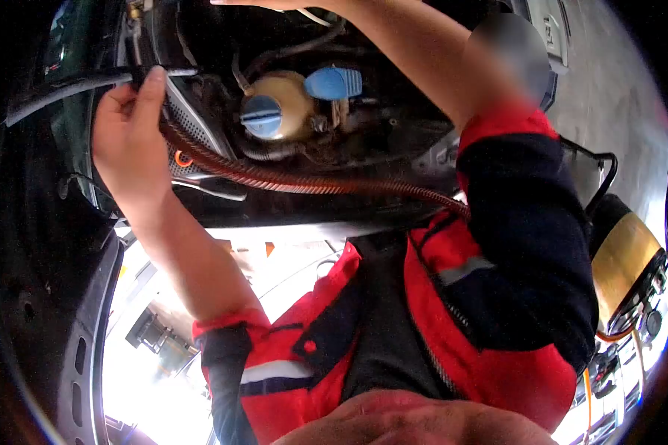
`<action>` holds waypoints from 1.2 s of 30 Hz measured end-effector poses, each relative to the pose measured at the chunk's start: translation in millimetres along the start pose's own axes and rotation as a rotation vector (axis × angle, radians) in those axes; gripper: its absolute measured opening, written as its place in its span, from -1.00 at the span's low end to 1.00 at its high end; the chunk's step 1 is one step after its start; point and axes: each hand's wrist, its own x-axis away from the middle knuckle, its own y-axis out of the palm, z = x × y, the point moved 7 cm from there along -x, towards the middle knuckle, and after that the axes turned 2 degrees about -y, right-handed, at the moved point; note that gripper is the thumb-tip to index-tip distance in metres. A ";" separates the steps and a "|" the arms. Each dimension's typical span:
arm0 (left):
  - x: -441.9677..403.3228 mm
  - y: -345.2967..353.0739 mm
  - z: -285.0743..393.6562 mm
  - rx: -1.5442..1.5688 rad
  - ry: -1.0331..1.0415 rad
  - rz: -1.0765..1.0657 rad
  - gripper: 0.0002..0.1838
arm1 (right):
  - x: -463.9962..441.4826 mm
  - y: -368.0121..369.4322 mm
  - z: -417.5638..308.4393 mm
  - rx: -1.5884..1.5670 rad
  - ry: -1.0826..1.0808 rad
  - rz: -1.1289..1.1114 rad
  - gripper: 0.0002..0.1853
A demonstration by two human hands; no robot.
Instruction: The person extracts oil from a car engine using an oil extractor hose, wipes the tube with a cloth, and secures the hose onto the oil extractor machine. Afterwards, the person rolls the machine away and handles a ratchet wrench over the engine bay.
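At the left side of an engine bay, my left hand is closed, thumb and fingers pinched on a thin dark piece whose kind I cannot make out. A grey-black strip runs crosswise behind those fingers. Below them starts a reddish-brown corrugated hose, which curves right towards my jacket. My right hand reaches in at the top edge; most of it is cut off, so its grip is hidden. Beneath my right forearm sits a yellowed reservoir with a blue cap, beside another blue cap.
A perforated panel and an orange ring lie near my left wrist. The dark bodywork edge rises at the left. Behind my right arm are grey floor and a yellow-and-black object.
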 end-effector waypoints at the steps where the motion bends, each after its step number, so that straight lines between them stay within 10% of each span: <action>1: 1.8 2.7 -2.4 0.186 -0.023 -0.076 -0.66 | 5.4 6.0 0.3 -0.143 -0.084 -0.039 -0.51; 9: 8.7 -9.1 -3.2 -0.064 0.002 0.039 -0.64 | 20.7 75.1 114.6 0.210 0.085 0.093 -0.38; 12: 28.9 -40.9 22.0 -0.308 0.098 0.329 -0.56 | 8.0 74.9 63.0 0.126 -0.359 0.233 -0.52; 13: 32.7 -54.5 14.6 -0.083 -0.113 0.393 -0.68 | 21.0 34.7 -2.9 0.065 -0.089 0.004 -0.52; 14: 28.4 -69.5 18.7 0.209 0.032 0.391 -0.75 | 16.2 13.7 -21.8 0.035 -0.163 0.316 -0.47; 15: 24.5 -83.8 23.6 0.501 0.176 0.355 -0.83 | 21.0 0.7 -33.1 -0.205 0.034 0.123 -0.42; 20: 28.2 -84.2 13.2 0.461 0.115 0.227 -0.77 | 16.5 37.1 16.0 0.174 -0.093 0.364 -0.46; 23: 36.0 -23.0 27.0 -0.360 -0.031 0.059 -0.82 | 35.8 84.2 99.3 0.351 0.107 0.035 -0.47; 27: 16.4 -19.8 -12.1 0.304 -0.002 -0.072 -0.83 | 28.5 56.1 64.5 0.260 -0.010 0.219 -0.44; 30: 19.9 -4.5 -1.8 0.189 0.007 -0.096 -0.81 | 34.7 26.9 17.1 -0.174 -0.043 0.189 -0.46; 36: 12.0 -6.5 -1.3 0.043 0.045 -0.048 -0.81 | 19.4 23.9 34.0 -0.067 0.009 0.195 -0.56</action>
